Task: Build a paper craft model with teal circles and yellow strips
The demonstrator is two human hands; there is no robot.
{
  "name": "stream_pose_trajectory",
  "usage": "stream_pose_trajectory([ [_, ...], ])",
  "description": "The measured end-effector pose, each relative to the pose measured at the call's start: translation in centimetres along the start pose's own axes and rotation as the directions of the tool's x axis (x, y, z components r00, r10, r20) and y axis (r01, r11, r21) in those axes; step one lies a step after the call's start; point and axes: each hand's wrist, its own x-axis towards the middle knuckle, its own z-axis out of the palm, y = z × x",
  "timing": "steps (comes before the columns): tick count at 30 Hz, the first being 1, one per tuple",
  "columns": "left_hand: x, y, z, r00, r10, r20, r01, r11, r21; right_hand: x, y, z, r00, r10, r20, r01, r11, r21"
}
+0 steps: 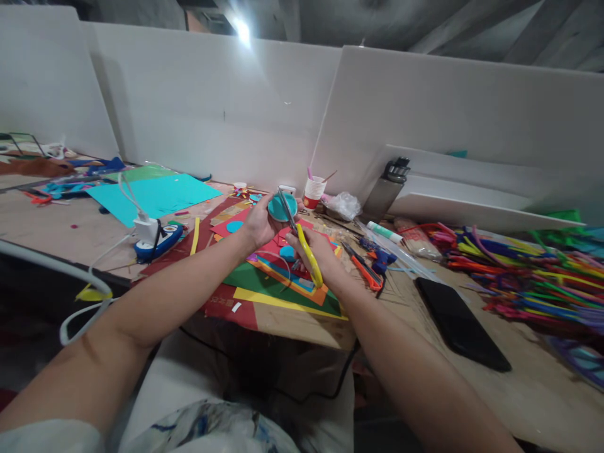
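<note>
My left hand [262,224] is closed around a small turquoise round piece [278,209] with a pale rim, which looks like a cup seen from its open end. My right hand [315,246] grips scissors with yellow handles [310,259]. The blades [285,202] point away from me and lie across the turquoise round; whether they bite into its edge I cannot tell. Below both hands is a pile of coloured sheets, among them a red sheet [221,230] and a green one [245,277]. A turquoise disc [234,226] lies on the red sheet.
Behind my hands stand stacked paper cups [313,192]. A bottle [387,189], a glue stick [384,232], an orange cutter [365,272] and a black phone [460,322] are to the right, beside many pipe cleaners [528,270]. Leftward lie a turquoise sheet [155,196] and a power strip [159,242].
</note>
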Motion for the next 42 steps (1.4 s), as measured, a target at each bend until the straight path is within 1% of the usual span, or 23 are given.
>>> stream_pose_trajectory([
  [3,0.0,0.0,0.0,1.0,-0.001,0.003,0.001,1.0,0.012,0.1,0.1,0.0,1.0,0.001,-0.004,-0.001,1.0,-0.01],
  [8,0.0,0.0,-0.1,0.999,0.016,0.028,-0.017,0.999,0.033,0.2,0.2,0.1,0.998,-0.056,-0.03,0.053,0.996,-0.069],
  [13,0.0,0.2,-0.3,0.998,0.025,0.052,-0.026,0.999,0.02,0.1,-0.1,0.0,0.996,-0.073,-0.055,0.067,0.993,-0.101],
  [22,0.1,0.2,-0.3,0.997,0.03,0.069,-0.032,0.999,0.015,0.3,0.0,0.0,0.996,-0.075,-0.055,0.073,0.997,-0.024],
  [27,0.0,0.6,-0.5,0.989,-0.003,0.148,0.003,1.0,0.0,0.3,0.0,0.1,0.998,-0.041,-0.043,0.043,0.998,0.043],
  [31,-0.4,1.1,-0.4,0.978,-0.041,0.205,0.056,0.996,-0.067,0.0,-0.2,0.1,1.0,-0.021,-0.02,0.023,0.995,0.097],
  [35,-0.7,1.3,-0.1,0.98,-0.056,0.193,0.081,0.989,-0.121,-0.2,-0.2,0.1,0.999,-0.042,0.008,0.04,0.988,0.147],
  [38,-0.6,1.1,-0.2,0.979,-0.067,0.193,0.092,0.988,-0.124,-0.1,-0.1,0.1,0.999,-0.032,0.016,0.029,0.986,0.164],
  [42,-0.1,0.7,-0.6,0.984,-0.029,0.176,0.044,0.996,-0.084,0.1,-0.1,0.3,1.0,0.011,0.006,-0.012,0.992,0.125],
])
